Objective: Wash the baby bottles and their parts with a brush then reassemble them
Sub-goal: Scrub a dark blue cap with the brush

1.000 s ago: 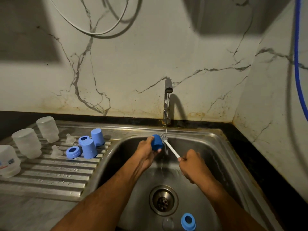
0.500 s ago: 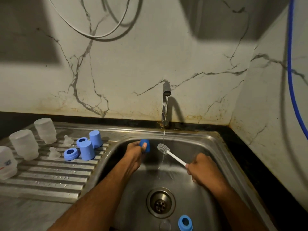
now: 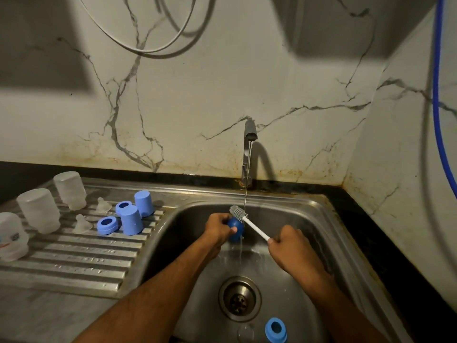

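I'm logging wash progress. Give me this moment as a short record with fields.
left hand: holds blue cap under the stream
right hand: grips brush by its white handle
tap: running
drainboard: three bottles, two teats, two caps, two rings
sink: one blue ring near the drain
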`<action>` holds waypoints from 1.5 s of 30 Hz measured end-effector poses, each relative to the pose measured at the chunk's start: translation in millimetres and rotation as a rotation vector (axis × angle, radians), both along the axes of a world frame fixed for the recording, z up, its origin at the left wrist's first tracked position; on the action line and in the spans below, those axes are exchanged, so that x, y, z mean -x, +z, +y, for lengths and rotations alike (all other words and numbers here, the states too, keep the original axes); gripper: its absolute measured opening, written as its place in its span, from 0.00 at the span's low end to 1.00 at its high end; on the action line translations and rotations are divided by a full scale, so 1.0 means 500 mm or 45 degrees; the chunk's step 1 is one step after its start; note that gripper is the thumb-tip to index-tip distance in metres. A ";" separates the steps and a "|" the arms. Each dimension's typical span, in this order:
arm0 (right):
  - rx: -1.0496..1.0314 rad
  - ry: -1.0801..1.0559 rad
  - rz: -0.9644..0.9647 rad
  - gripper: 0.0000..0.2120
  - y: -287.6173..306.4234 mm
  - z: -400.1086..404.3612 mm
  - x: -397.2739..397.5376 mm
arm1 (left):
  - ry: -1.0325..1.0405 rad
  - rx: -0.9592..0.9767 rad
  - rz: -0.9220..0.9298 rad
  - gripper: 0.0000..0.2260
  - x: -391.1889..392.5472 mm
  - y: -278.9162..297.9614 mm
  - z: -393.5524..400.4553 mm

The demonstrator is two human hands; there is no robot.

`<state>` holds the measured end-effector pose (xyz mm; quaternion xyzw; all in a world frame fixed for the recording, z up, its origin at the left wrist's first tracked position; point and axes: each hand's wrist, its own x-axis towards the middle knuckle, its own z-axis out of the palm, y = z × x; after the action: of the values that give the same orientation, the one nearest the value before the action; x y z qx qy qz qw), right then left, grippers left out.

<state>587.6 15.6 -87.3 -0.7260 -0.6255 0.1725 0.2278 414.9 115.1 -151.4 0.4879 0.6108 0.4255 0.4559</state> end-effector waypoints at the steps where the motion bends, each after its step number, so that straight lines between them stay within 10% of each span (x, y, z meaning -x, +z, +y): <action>1: 0.002 0.010 -0.004 0.11 0.000 0.001 0.001 | 0.013 0.003 0.000 0.15 -0.002 -0.001 0.002; 26: -0.004 -0.099 -0.088 0.14 0.017 -0.005 -0.020 | -0.009 -0.035 -0.172 0.13 -0.021 0.001 0.001; 40: -0.045 -0.155 -0.097 0.15 0.018 -0.002 -0.042 | -0.047 -0.396 0.381 0.24 -0.022 -0.011 -0.009; 45: -0.063 -0.152 -0.092 0.12 0.021 -0.005 -0.040 | 0.021 -0.334 0.347 0.13 -0.027 -0.006 -0.011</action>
<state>607.4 12.9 -77.0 -0.7620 -0.5929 0.1168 0.2328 428.6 109.5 -154.2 0.5912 0.6101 0.4353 0.2979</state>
